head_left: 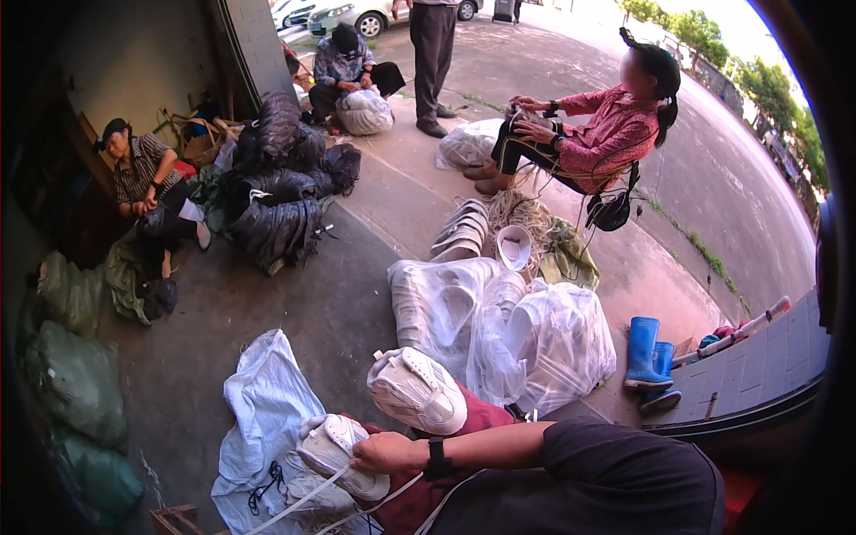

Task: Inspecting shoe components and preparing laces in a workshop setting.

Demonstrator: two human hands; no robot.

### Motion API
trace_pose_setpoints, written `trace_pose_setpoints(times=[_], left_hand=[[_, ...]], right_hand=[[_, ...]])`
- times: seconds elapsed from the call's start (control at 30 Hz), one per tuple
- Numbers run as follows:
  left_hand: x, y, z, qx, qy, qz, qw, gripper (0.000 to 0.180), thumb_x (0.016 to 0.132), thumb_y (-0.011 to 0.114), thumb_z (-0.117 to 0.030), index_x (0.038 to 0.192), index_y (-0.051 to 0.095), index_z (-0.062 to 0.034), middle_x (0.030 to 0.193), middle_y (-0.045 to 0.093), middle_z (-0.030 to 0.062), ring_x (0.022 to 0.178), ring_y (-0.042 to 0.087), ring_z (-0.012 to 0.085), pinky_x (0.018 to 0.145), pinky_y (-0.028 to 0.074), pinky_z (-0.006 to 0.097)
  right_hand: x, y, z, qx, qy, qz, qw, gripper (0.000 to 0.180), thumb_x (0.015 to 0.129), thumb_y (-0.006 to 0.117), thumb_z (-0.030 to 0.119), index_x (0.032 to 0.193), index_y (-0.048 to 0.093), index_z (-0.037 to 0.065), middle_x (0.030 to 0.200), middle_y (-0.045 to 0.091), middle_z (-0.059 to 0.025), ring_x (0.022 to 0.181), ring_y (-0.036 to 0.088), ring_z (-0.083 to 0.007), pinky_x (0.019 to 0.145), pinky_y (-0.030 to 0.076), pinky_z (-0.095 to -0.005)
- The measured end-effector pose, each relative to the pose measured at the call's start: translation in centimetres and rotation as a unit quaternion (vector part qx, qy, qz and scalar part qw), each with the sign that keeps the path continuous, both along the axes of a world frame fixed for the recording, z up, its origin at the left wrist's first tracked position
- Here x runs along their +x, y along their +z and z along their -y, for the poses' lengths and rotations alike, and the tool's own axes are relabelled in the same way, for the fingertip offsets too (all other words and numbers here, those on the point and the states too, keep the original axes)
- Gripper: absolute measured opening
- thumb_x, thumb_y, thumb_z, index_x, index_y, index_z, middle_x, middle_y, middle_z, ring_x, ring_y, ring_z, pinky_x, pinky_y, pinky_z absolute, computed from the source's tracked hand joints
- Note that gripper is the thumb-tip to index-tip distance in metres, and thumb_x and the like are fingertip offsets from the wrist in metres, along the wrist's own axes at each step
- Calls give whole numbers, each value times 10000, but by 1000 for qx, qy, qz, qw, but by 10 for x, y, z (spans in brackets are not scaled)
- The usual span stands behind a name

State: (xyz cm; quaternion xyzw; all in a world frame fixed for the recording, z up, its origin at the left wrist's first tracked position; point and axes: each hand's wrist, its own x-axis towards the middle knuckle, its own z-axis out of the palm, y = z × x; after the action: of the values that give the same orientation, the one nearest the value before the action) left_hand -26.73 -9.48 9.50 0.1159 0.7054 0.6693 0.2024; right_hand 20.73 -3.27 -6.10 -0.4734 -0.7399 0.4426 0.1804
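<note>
My right hand (pixel 385 453), with a black watch on its wrist, is closed at the lacing edge of a cream sneaker upper (pixel 332 443) on my lap. From its fingertips a white shoelace (pixel 301 506) runs straight down to the lower left edge. A second strand of lace hangs below my wrist. Just beyond my hand, another cream sneaker upper (pixel 419 392) rests on my maroon trouser leg (pixel 481 412). More pale uppers (pixel 308 486) lie beside the held one, partly covered. My left hand is out of view.
A white woven sack (pixel 267 379) lies at left. Clear plastic bags of shoe uppers (pixel 562 343) stand ahead, before loose laces (pixel 526 214). Blue boots (pixel 646 352) stand right. Dark bundles (pixel 276 178), green sacks (pixel 80 383), several people, including a seated co-worker (pixel 597 134), are around.
</note>
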Motion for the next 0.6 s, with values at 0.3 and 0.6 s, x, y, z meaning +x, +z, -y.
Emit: trace_pose_setpoints(times=[0.3, 0.6], left_hand=[[11, 6, -4, -4, -3, 1, 1000, 128, 712, 738, -64, 821, 685, -107, 630, 535, -7, 557, 466, 136, 524, 350, 310], [27, 15, -11, -7, -8, 2, 1000, 124, 718, 735, -69, 820, 680, -113, 631, 531, -9, 560, 467, 137, 525, 350, 310]], right_hand=[[0, 1, 0, 7, -3, -5, 1000, 358, 944, 498, 359, 864, 581, 20, 718, 612, -190, 719, 629, -377, 660, 498, -469], [0, 0, -1, -1, -1, -1, 1000, 367, 949, 486, 363, 869, 583, 18, 738, 617, -194, 732, 630, -383, 673, 500, -475]])
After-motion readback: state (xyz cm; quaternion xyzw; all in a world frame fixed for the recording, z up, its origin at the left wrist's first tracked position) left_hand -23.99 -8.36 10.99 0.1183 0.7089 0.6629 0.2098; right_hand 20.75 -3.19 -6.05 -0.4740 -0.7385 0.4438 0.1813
